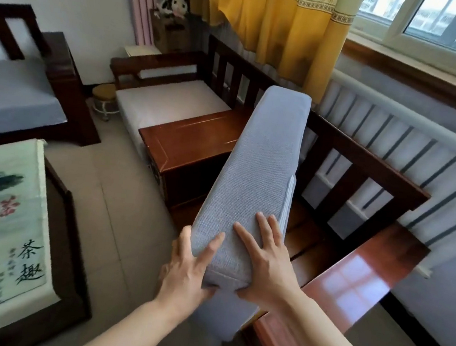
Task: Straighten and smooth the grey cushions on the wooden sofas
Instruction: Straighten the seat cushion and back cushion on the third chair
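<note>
The grey cushion (251, 181) stands on its edge, lifted off the wooden sofa (364, 172) on the right, with its near end in your hands: your left hand (189, 266) curls round the left corner and your right hand (265, 258) lies flat on top with the thumb tucked under the end. I think you should keep both hands tight, tip it down slowly onto the bare seat, push it up to the back rail, then rub it flat. The cloth (0, 219) on the near left table shows the words 茶道 and 茶趣.
</note>
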Motion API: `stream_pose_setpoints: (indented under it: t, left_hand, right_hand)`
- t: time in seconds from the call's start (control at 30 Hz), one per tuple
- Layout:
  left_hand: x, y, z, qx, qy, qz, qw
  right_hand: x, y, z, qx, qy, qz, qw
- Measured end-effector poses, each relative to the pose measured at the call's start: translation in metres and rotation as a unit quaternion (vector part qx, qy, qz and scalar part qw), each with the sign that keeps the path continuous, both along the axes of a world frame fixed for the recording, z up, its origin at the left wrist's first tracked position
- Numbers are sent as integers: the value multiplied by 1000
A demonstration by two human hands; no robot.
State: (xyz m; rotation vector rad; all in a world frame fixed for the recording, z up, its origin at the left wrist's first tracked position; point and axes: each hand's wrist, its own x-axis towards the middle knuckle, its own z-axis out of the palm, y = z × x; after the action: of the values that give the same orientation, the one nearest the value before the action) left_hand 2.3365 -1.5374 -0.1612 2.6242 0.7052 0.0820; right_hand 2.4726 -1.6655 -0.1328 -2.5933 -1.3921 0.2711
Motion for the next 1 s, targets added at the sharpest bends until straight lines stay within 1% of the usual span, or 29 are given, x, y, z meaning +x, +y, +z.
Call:
stream_pose_setpoints:
  t: [0.07, 0.13, 0.23, 0.33, 0.47, 0.67, 0.8, 0.9, 1.0]
  left_hand:
    - [9, 7, 1, -5, -35, 31, 999]
    - [17, 19, 5, -3, -40, 42, 998]
    - [24, 43, 17, 22, -24, 39, 999]
    - [31, 69, 26, 45, 17, 40, 998]
    - [40, 109, 29, 47, 31, 44, 997]
    - [53, 190, 32, 53, 36, 17, 998]
    - [68, 252, 35, 64, 33, -16, 997]
    - [80, 283, 38, 75, 42, -34, 996]
    - [85, 301, 38, 72, 42, -50, 995]
  right_hand:
    - [2, 8, 0, 5, -4, 0, 1000]
    - [1, 19, -2, 12, -4, -5, 1000]
    - [1, 38, -5, 46, 11, -26, 999]
    - [-2, 60, -4, 48, 26, -47, 997]
    - [-8, 99, -5, 62, 45, -86, 993]
    - [-23, 177, -4, 77, 74, -169, 980]
    - [-25, 236, -4, 83, 93, -208, 970]
    - [-21, 264, -4, 83, 107, -201, 970]
    - [-13, 271, -5, 64, 84, -156, 982]
